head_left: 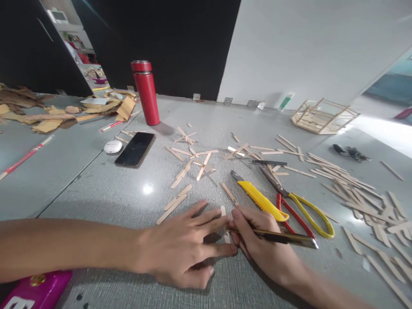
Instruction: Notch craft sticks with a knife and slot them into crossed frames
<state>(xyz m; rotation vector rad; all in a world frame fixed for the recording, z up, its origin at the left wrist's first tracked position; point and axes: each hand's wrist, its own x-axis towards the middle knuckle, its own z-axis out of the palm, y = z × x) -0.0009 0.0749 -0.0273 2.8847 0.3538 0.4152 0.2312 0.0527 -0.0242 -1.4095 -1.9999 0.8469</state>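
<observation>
My left hand (189, 244) lies with its fingers spread, pressing down near a short wooden craft stick (223, 211) on the grey table. A slim gold and black pen (286, 238) is gripped in my right hand (260, 240); its tip is hidden behind the fingers, close to that stick. The fingertips of both hands almost meet there. Just beyond my right hand are a yellow utility knife (260, 199) and scissors (310, 210) with one red and one yellow handle. Two craft sticks (174, 208) lie side by side ahead of my left hand.
Crossed craft sticks (202, 166) lie mid-table, with a big loose pile (370, 210) to the right. Behind stand a red flask (146, 94) and a stick frame (323, 116). A phone (135, 149), white earbud case (113, 146) and cardboard scraps (53, 118) are leftward.
</observation>
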